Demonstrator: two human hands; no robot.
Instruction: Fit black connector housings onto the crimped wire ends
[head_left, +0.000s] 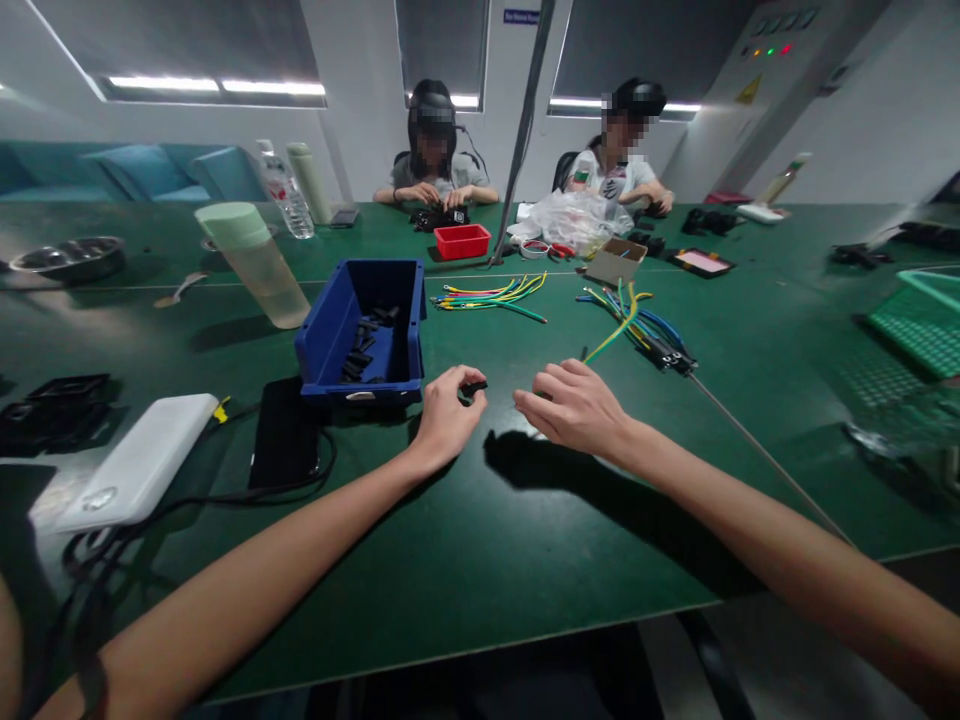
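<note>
Between the thumb and forefinger of my left hand (448, 415) is a small black sleeve-like piece (474, 387), just in front of a blue bin (319, 350). Similar short black pieces (360, 350) lie loose inside the bin. My right hand (571, 408), fingers curled, grips a yellow-green wire (609, 338) that runs up and away behind the knuckles; the gripped part is hidden. The two hands are apart above the green table (465, 560). Beyond the right hand lies a bundle of blue and yellow-green wires (660, 325). Another group of wires with end terminals (495, 295) lies past the bin.
Left of the bin are a green-lidded bottle (255, 265), a black phone (285, 435) and a white power bank (142, 460) with cables. A metal rod (765, 455) slants across the right side. Two people sit opposite, near a red tray (462, 241) and plastic bags (574, 220).
</note>
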